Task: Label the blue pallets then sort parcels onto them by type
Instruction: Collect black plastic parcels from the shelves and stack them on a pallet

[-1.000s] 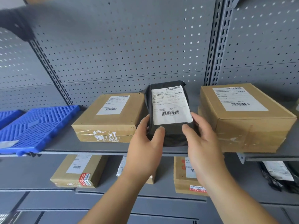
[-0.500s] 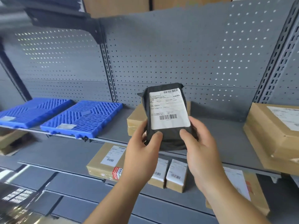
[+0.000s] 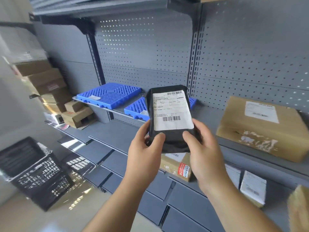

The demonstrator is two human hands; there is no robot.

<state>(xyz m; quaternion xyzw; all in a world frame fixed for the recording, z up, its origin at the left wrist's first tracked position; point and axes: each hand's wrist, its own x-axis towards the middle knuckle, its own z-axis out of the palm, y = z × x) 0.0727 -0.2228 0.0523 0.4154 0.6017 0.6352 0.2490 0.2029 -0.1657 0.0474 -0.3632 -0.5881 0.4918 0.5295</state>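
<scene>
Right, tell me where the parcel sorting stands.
Done: the left pallet and the right pallet each carry a small tag, so labelling looks finished. In hand: the left hand and right hand hold a black parcel, not yet placed. Left: no parcel shows on either pallet; the cardboard box and the lower-shelf boxes need sorting.
</scene>
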